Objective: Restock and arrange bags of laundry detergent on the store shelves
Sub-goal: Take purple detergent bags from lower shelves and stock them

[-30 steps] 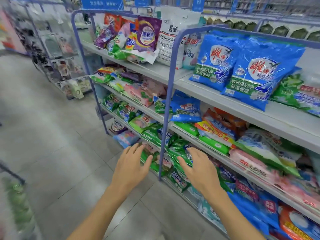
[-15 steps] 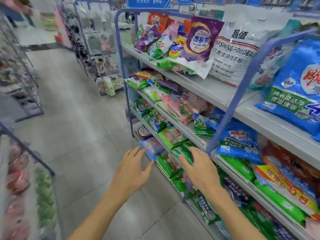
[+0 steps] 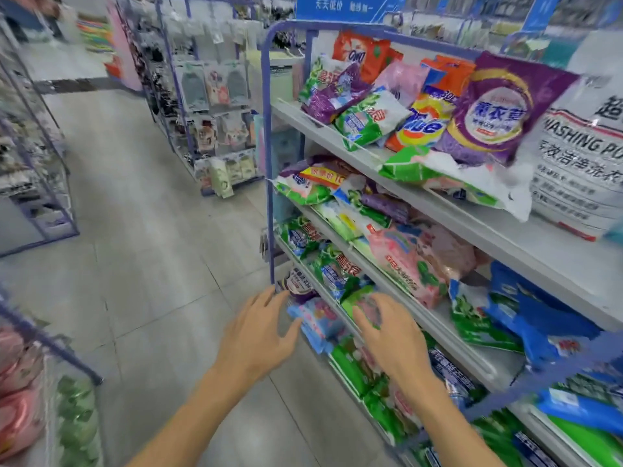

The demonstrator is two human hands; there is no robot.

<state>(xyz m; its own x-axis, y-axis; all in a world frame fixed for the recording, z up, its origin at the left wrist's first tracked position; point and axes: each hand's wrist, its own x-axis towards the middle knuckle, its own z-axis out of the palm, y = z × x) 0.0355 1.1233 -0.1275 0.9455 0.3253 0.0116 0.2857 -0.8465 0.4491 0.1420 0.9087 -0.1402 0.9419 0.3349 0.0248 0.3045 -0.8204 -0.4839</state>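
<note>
Grey store shelves (image 3: 448, 214) with blue-purple uprights run along the right, piled with detergent bags. A purple bag (image 3: 495, 109) and a big white washing-powder sack (image 3: 583, 163) stand on the upper shelf. On the lowest level lies a light blue and pink bag (image 3: 317, 320). My left hand (image 3: 259, 335) hovers with spread fingers just left of that bag, holding nothing. My right hand (image 3: 392, 338) hovers with fingers spread over green bags (image 3: 357, 294) on the low shelves, just right of the blue bag. Whether either hand touches a bag I cannot tell.
A blue upright post (image 3: 268, 156) stands at the shelf's left end. Grey tiled aisle floor (image 3: 141, 230) stretches to the left. A rack of hanging packets (image 3: 215, 106) stands farther down. A cart or low rack with pink and green bags (image 3: 40, 399) is at the lower left.
The view has swung left along the shelves, so the large blue bags have left the frame. Both hands stay open and now hover near the light blue bag at the shelf's left end.
</note>
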